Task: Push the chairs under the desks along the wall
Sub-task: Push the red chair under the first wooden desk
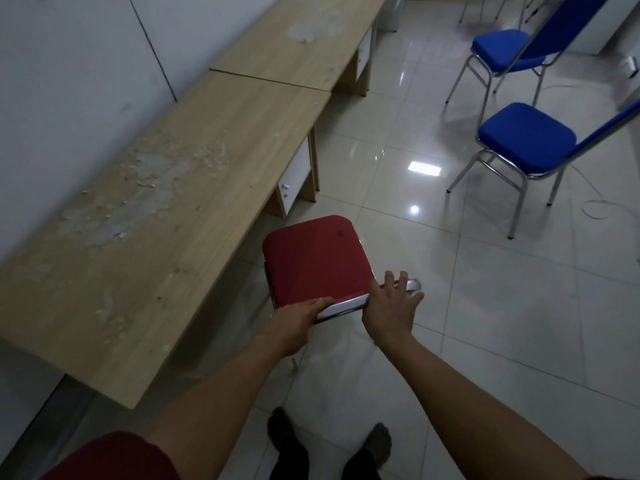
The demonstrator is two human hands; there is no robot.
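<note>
A red chair (pixel 311 258) with a chrome frame stands on the tiled floor just right of the near wooden desk (pixel 145 230), its seat outside the desk edge. My left hand (pixel 298 315) grips the top of its chrome backrest rail. My right hand (pixel 391 306) rests on the same rail further right, fingers spread over it. A second wooden desk (pixel 298 43) continues along the wall beyond. Two blue chairs, one near (pixel 526 140) and one far (pixel 502 46), stand out in the room to the right.
The white wall (pixel 69 81) runs along the left behind the desks. White drawer units (pixel 294 178) hang under the desks' right ends. A thin cable (pixel 594 209) lies on the floor by the near blue chair. My feet (pixel 329 441) are below.
</note>
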